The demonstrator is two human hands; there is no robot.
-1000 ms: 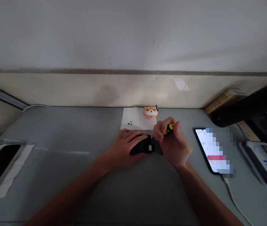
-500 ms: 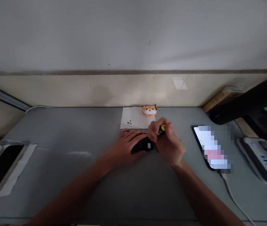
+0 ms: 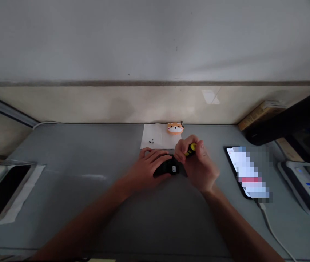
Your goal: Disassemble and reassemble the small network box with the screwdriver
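My left hand (image 3: 145,169) is curved around a dark rounded object (image 3: 168,166) that lies on the desk, its fingers over the far side and its thumb along the near side. A small white label shows on that object; its exact kind I cannot make out. In my right hand (image 3: 197,162), a black and yellow screwdriver handle (image 3: 191,149) is gripped upright just right of the object. The screwdriver's tip is hidden behind the hand. Beyond the hands, several tiny dark pieces (image 3: 151,141) lie on a white sheet of paper (image 3: 159,133).
An orange animal-face case (image 3: 175,128) rests on the paper's far right corner. To the right lie a lit phone (image 3: 246,173) on a white cable (image 3: 269,225) and a power strip (image 3: 305,185). A dark-screened device (image 3: 4,193) lies at the left. A wall (image 3: 122,105) bounds the desk behind.
My right hand has shifted slightly right with the screwdriver, showing a little more of the dark object. My left hand keeps its hold. The whole view has moved a little.
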